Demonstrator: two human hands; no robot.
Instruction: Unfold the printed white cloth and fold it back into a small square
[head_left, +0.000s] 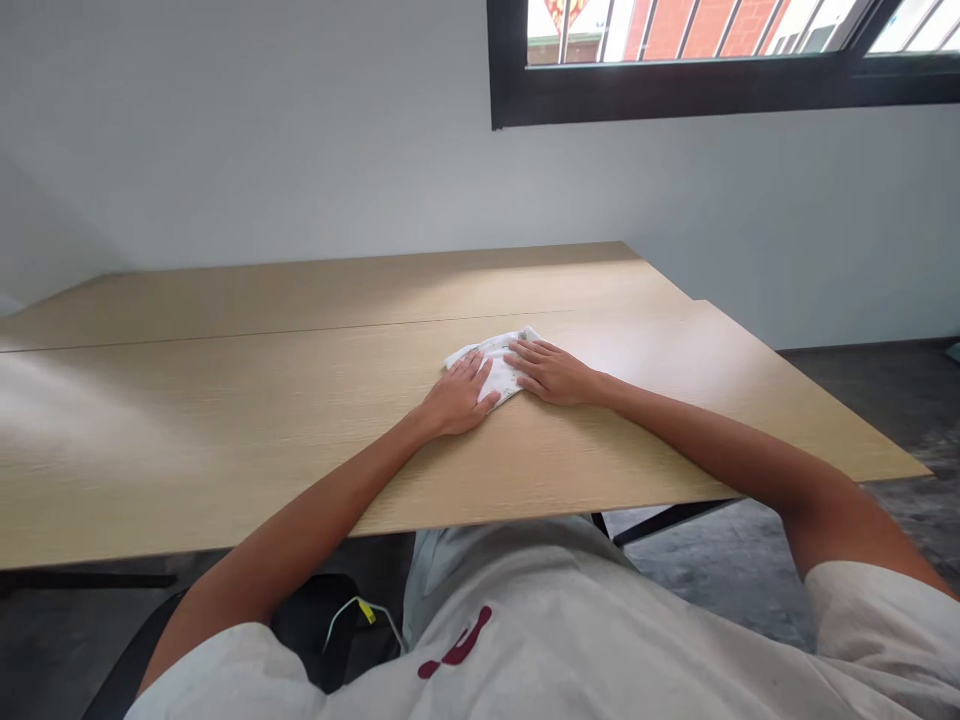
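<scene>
Fingers (470, 366) of the left hand (457, 395) lie flat and slightly apart, the thumb spread away from them, over the left part of a white patterned cloth (498, 372) on the wood-grain tabletop (225, 430); this hand is the nearer to the front edge. A little farther back, the right hand (559, 374) has its fingers extended too, thumb apart, over the cloth's right part; neither hand is clamped on it. So the cloth lies between the two hands, to the right of the left fingers and to the left of the right ones, touched by both, and neither is clearly closer to its middle. Its long axis appears to run roughly along the front edge, with the right end angled toward the back, though the hands hide parts of the outline. One corner points toward the front edge beside the left thumb. The whole cloth sits well in from the front right corner. Beyond it, a thin seam (285, 331) crosses the tabletop from side to side; then come the back edge, a pale wall (300, 130) and a dark-framed window (675, 90).
</scene>
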